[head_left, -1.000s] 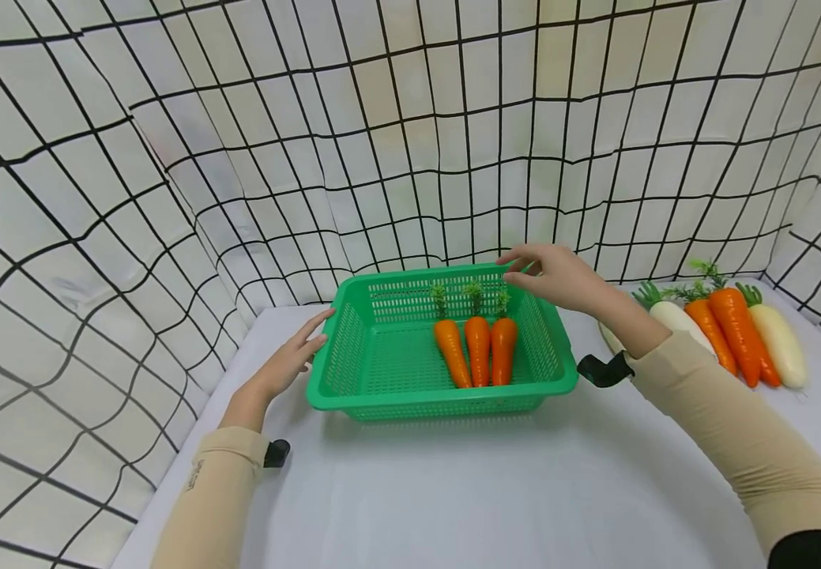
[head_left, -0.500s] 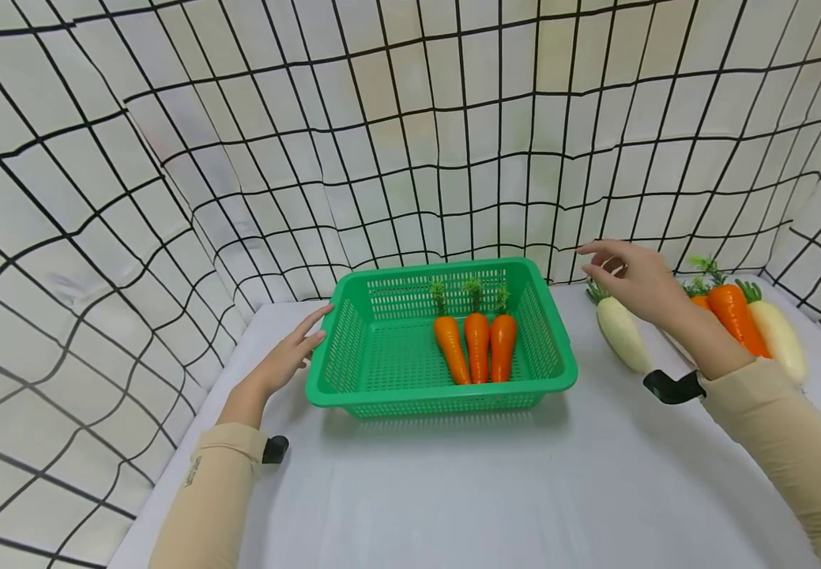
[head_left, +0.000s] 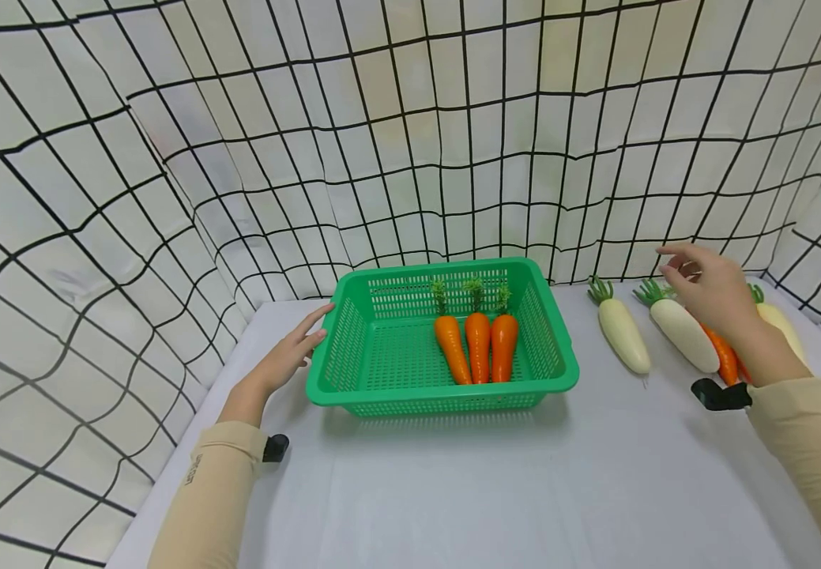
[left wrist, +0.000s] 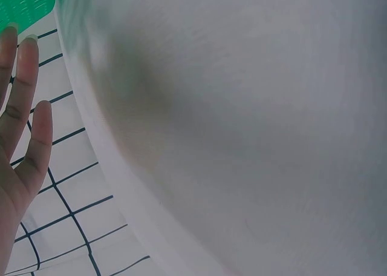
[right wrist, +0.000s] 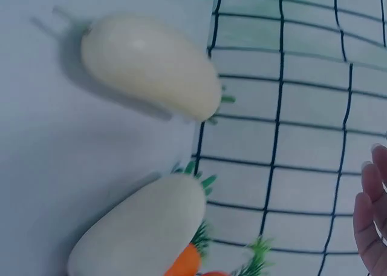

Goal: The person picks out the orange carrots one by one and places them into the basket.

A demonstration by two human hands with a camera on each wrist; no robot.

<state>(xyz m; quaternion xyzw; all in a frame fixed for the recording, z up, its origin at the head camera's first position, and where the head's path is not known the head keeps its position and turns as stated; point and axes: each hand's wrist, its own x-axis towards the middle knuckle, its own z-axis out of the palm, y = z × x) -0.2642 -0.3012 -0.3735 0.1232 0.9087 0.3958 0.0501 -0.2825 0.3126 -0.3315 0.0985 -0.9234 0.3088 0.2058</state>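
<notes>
My left hand point(head_left: 284, 359) rests its fairly straight fingers on the left rim of a green plastic basket point(head_left: 446, 397). Three orange carrots with leafy tops, including the left carrot point(head_left: 452, 348), lie side by side in the basket's right half. Over the vegetables on the right hovers my right hand point(head_left: 713, 291), fingers loosely bent and holding nothing. Beneath and beside it are a white radish point(head_left: 685, 335), a partly covered orange carrot point(head_left: 721, 354) and a pale radish point(head_left: 780, 324). Farther left lies another pale radish point(head_left: 623, 336), also seen in the right wrist view.
A white cloth covers the table point(head_left: 438, 490). White walls with a black grid net point(head_left: 453, 134) rise close behind the basket and along the left side. Small black wrist cameras, such as the right wrist camera point(head_left: 720, 394), stick out from both sleeves.
My right hand has travelled from the basket's back right corner rightward to above the vegetables, uncovering the leftmost radishes. The left hand and the basket have stayed in place.
</notes>
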